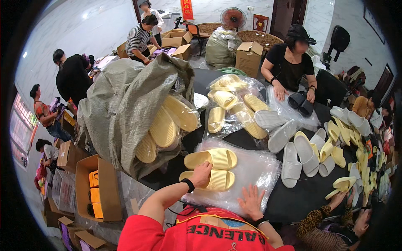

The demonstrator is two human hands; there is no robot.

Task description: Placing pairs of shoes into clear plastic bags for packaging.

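A pair of pale yellow slide slippers (220, 159) lies side by side on a stack of clear plastic bags (256, 172) right in front of me. My left hand (202, 174) reaches over the pair, its fingers closed around the inner edges where the two slippers meet. Flat on the near right part of the bags rests my right hand (251, 201), fingers spread and holding nothing. Just beyond, clear bags of yellow slippers (224, 99) are heaped on the black table (289, 201).
At my left on the table, a grey-green woven sack (113, 108) bulges with bagged yellow slippers. Loose white slippers (291, 165) and yellow ones spread to the right. Across the table, a co-worker (292, 62) handles dark slippers (300, 103). An open carton (109, 188) stands lower left.
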